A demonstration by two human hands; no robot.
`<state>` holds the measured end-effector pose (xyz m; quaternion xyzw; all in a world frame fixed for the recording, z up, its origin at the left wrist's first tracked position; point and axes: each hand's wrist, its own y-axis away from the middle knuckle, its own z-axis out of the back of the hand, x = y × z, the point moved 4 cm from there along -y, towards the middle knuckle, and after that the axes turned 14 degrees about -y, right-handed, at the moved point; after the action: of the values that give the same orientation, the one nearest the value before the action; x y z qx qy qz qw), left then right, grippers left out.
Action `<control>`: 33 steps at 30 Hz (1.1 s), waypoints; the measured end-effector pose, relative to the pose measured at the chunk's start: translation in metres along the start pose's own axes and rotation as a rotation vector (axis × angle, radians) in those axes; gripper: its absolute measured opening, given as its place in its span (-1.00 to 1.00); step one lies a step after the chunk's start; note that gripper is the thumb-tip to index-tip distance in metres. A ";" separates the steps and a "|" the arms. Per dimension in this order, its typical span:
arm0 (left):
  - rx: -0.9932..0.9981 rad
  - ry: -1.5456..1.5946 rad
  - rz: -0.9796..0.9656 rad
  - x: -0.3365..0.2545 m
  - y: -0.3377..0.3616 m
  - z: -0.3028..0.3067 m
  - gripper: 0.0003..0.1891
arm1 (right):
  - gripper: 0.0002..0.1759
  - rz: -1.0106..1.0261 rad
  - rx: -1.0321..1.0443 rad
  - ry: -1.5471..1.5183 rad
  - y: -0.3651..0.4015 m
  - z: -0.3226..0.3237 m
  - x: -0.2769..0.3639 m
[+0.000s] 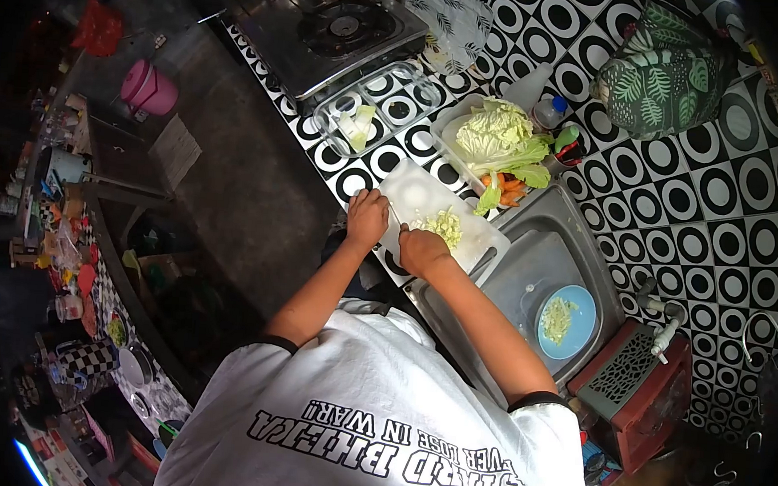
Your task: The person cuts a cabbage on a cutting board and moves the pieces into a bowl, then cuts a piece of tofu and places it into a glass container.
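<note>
Chopped cabbage (443,228) lies in a small loose heap on a white cutting board (407,187), which rests on the tabletop (352,182) patterned in black and white circles. At 7 o'clock from the heap and close beside it, the right hand (421,251) is closed in a fist around what looks like a knife (396,214), its thin blade running from the fist toward 11 o'clock. At 9 o'clock, the left hand (369,218) has its fingers curled down at the board's near edge; whether it grips anything cannot be told.

At 1 o'clock, just beyond the board, a clear tub (449,143) bears a large leafy cabbage (495,132), with carrots (503,190) at its nearer end. Between 10 and 11 o'clock, a glass dish (326,137) holds a pale piece of vegetable (358,127).

The metal sink (531,252) adjoins the board at 3 to 4 o'clock. In it sits a light blue bowl (584,319) with pale chopped pieces (558,319) inside.

Farther out are a gas stove (342,28) at 11 o'clock, a leaf-patterned bag (659,86) at 2, a tap (666,329) at 4 and a pink bucket (151,90) at 10.
</note>
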<state>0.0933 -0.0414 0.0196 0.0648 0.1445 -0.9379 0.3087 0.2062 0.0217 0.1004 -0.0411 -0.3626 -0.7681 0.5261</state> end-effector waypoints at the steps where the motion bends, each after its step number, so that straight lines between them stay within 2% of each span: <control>1: 0.005 0.006 0.002 0.000 0.000 0.001 -0.94 | -0.66 0.002 0.004 -0.004 0.000 0.000 0.000; 12: -0.025 0.010 -0.015 0.001 -0.001 0.002 -0.95 | -0.59 0.005 0.020 0.018 0.009 -0.006 -0.007; 17: -0.006 0.096 -0.012 0.008 0.001 0.001 -0.94 | -0.39 0.045 -0.064 -0.013 0.007 -0.029 -0.017; 24: -0.001 0.152 -0.011 0.011 0.007 0.002 -0.91 | -0.35 0.016 -0.020 -0.032 0.008 -0.035 -0.013; 26: 0.002 0.165 -0.008 0.011 0.008 0.003 -0.89 | -0.34 0.045 -0.081 -0.051 0.007 -0.036 -0.015; 33: 0.021 0.181 0.005 0.015 0.014 0.002 -0.88 | -0.38 -0.003 -0.029 -0.064 0.007 -0.028 -0.011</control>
<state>0.0896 -0.0613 0.0146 0.1529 0.1621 -0.9288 0.2961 0.2260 0.0122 0.0784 -0.0728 -0.3680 -0.7725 0.5123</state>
